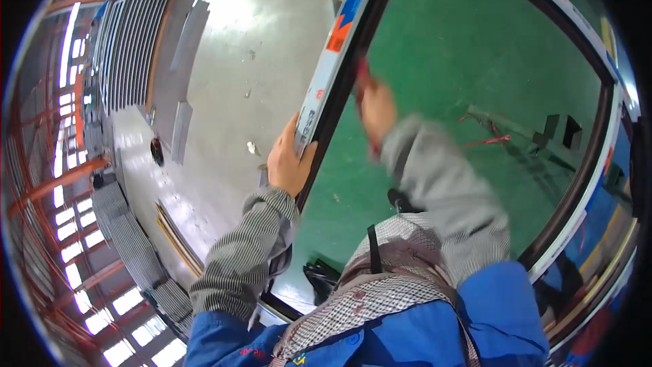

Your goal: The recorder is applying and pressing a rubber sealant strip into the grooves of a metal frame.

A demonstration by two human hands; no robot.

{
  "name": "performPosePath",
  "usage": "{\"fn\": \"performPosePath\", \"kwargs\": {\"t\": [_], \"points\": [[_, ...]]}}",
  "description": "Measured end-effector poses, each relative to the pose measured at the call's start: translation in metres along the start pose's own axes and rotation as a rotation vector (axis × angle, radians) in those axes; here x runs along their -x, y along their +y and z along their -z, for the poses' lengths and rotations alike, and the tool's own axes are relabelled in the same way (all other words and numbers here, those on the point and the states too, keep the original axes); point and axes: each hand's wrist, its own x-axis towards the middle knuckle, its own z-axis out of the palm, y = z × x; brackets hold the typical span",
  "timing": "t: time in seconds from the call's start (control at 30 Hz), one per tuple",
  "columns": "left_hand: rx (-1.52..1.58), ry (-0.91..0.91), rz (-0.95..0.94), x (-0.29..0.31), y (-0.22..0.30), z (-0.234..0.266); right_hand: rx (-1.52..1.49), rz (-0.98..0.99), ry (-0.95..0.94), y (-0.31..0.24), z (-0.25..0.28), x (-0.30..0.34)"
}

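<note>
A large rectangular frame [318, 95] with dark inner edges and white, blue and orange film on its outer faces stands around and in front of me. My left hand [288, 164] is closed over its left bar, thumb on the inner side and fingers on the outer film. Inside the frame, close to the same bar, my right hand [379, 110] is wrapped round a slim red tool [363, 68]. Motion smears the tool, so its kind cannot be told. Its upper end is at the bar's dark inner edge; whether it touches cannot be told.
Through the frame show a green floor and a metal stand [523, 132] with red straps. A black bag [320, 278] lies low by my legs. Stacked metal profiles [132, 51] and grey panels [125, 224] are on the left. More material [598, 265] lies beyond the right bar.
</note>
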Motion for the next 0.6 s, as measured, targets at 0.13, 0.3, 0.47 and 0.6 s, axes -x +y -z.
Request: {"fn": "performPosePath", "kwargs": {"t": [0.13,0.3,0.47,0.6], "points": [[-0.004,0.073,-0.074,0.003,-0.003,0.002,-0.124,0.048,-0.530,0.089,-0.057,0.259],[-0.042,0.066,0.023,0.070,-0.013,0.012,-0.157,-0.078,-0.525,0.105,-0.029,0.247],[-0.112,0.268,0.101,0.158,-0.063,0.002,0.370,0.009,-0.526,0.052,0.072,0.208],[-0.145,0.302,0.142,0.165,-0.066,-0.002,0.349,-0.173,-0.573,-0.017,0.080,0.215]]}}
